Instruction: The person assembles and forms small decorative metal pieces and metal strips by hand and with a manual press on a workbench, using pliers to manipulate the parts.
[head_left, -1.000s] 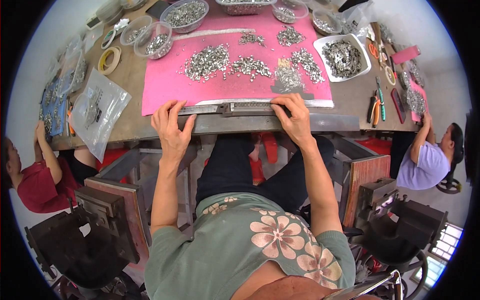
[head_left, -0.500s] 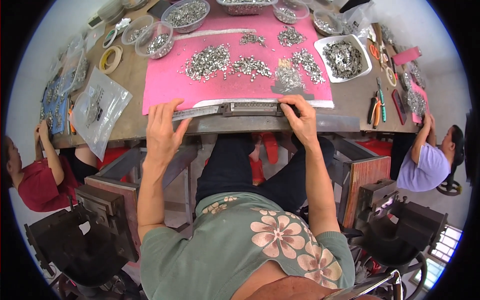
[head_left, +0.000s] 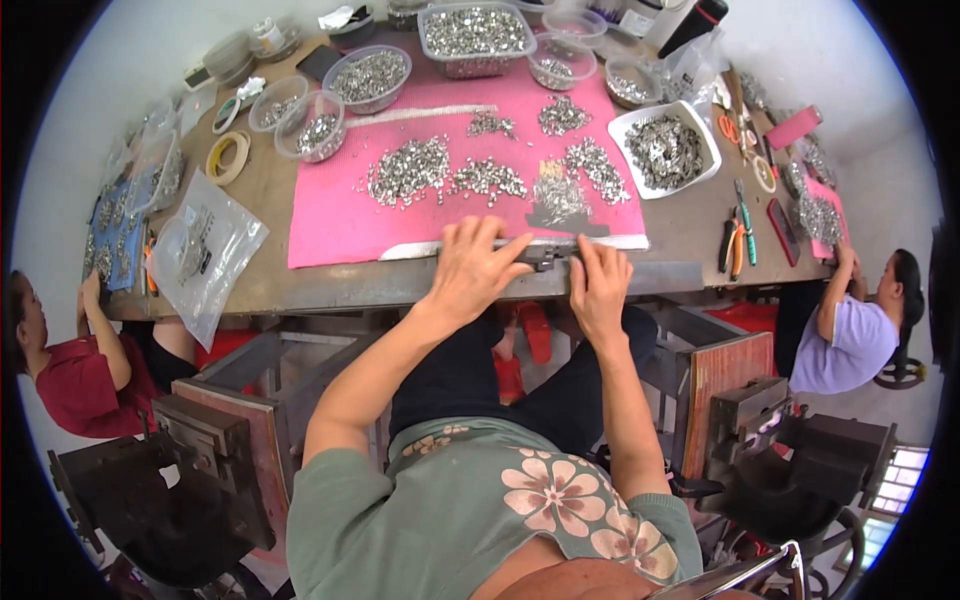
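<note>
A dark, narrow metal fixture [head_left: 548,259] lies at the front edge of the table. My left hand [head_left: 472,268] reaches over its left part, thumb and forefinger closed about it; that hand hides most of the fixture's left side and whatever is under the palm. With thumb and forefinger, my right hand [head_left: 600,285] grips the right end. Just beyond them, thin silvery pins [head_left: 562,200] lie on a dark grey piece on the pink mat [head_left: 335,225]. Heaps of small shiny metal pieces [head_left: 408,172] are spread farther back on the mat.
A white square bowl [head_left: 712,150] of metal parts stands right of the mat. Pliers [head_left: 737,240] and a red-edged dark case [head_left: 783,232] lie beyond it. Left are a clear plastic bag [head_left: 205,250] and tape roll [head_left: 228,158]. Tubs [head_left: 477,50] line the back. Co-workers sit at both sides.
My left hand has moved right, now close to my right hand and covering the pale segmented strip that showed left of the fixture. The view has tilted, showing more of the table's back.
</note>
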